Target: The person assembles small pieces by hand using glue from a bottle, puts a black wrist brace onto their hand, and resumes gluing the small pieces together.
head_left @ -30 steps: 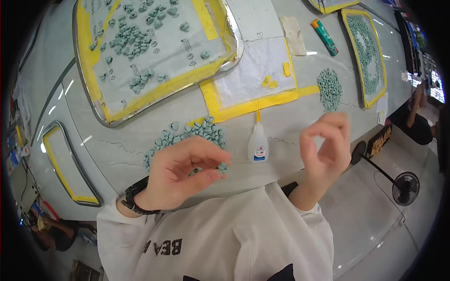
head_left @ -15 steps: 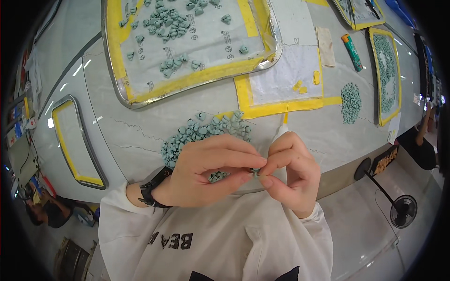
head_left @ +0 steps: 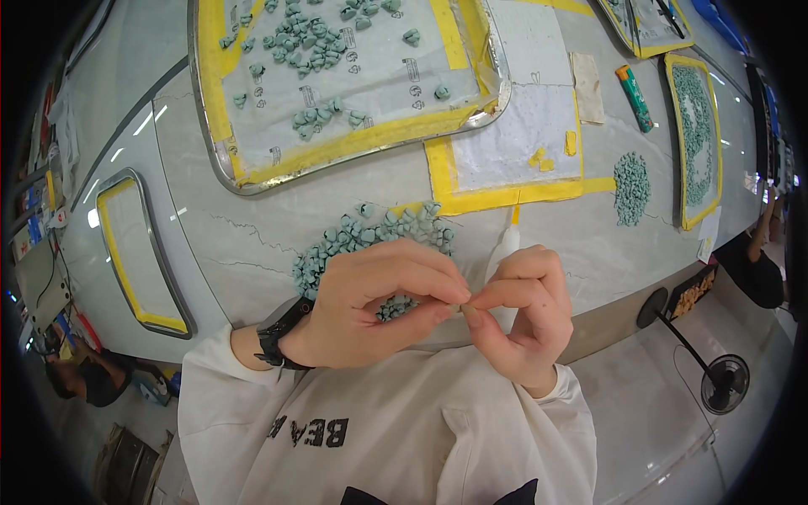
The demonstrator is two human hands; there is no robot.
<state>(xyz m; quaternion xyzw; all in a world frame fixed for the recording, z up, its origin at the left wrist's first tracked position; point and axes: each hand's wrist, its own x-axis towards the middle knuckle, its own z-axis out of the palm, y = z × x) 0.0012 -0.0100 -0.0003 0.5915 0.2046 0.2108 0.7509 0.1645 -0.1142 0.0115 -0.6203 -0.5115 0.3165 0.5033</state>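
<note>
Before my chest the fingertips of both hands meet in a pinch. My left hand [head_left: 358, 307], with a black watch [head_left: 280, 333] on its wrist, is closed at thumb and forefinger. Thumb and forefinger of my right hand [head_left: 530, 316] press together against the same spot. A small green piece was between them in the earlier picture; the fingertips now cover it almost wholly. Just beyond my left hand lies a heap of grey-green folded pieces [head_left: 337, 248], partly hidden by that hand. A white squeeze bottle with a yellow tip [head_left: 507, 242] lies behind my right hand.
A large metal-rimmed tray [head_left: 337, 164] edged with yellow tape holds scattered green pieces. Yellow-taped paper [head_left: 505, 198], a green tube [head_left: 633, 99], a pile of tiny green bits [head_left: 631, 189] and a smaller tray [head_left: 715, 168] are rightward. Another tray [head_left: 178, 311] stands left; a fan [head_left: 725, 383] stands right.
My right hand has turned slightly and its fingers have closed in at the fingertips. The green piece that showed there is now nearly hidden. The view has shifted a little.
</note>
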